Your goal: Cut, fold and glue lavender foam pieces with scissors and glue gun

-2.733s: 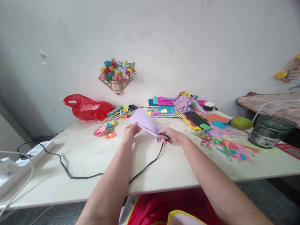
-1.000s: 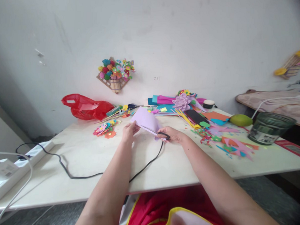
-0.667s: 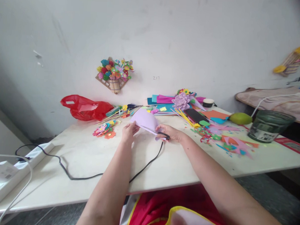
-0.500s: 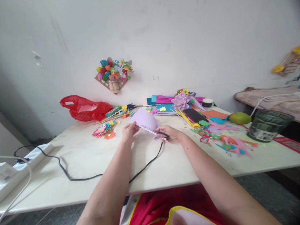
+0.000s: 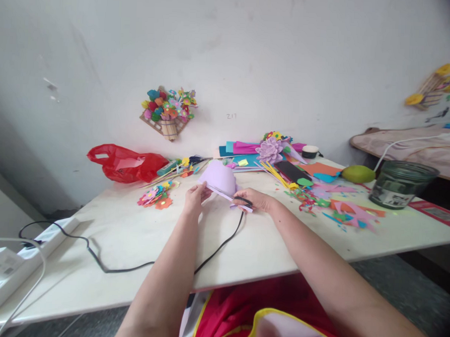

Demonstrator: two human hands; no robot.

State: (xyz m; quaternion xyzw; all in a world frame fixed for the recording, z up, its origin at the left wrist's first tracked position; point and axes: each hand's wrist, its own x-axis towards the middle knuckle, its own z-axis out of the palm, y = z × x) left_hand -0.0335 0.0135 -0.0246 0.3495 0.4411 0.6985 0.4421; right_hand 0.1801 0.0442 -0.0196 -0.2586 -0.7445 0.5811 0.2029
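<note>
A curved lilac craft sheet (image 5: 220, 175) is held above the middle of the table. My left hand (image 5: 197, 194) pinches its near left edge between thumb and fingers. In my right hand (image 5: 256, 199) is a pair of black-handled scissors (image 5: 245, 201), its blades lying along the sheet's near edge. A narrow lilac strip hangs partly cut beside the handles, under my right hand. How far apart the blades are is too small to tell.
A black cord (image 5: 221, 248) runs over the white table (image 5: 161, 260) below my hands. Colourful foam flowers (image 5: 156, 195) lie left, a red plastic bag (image 5: 130, 164) behind them. Scraps (image 5: 350, 213), a lilac flower (image 5: 271, 149), a green fruit (image 5: 359, 174) and a glass jar (image 5: 401, 183) are right.
The scissor blades, spread apart before, now lie closer together along the sheet's edge. Both hands stay in nearly the same place. The view has shifted slightly.
</note>
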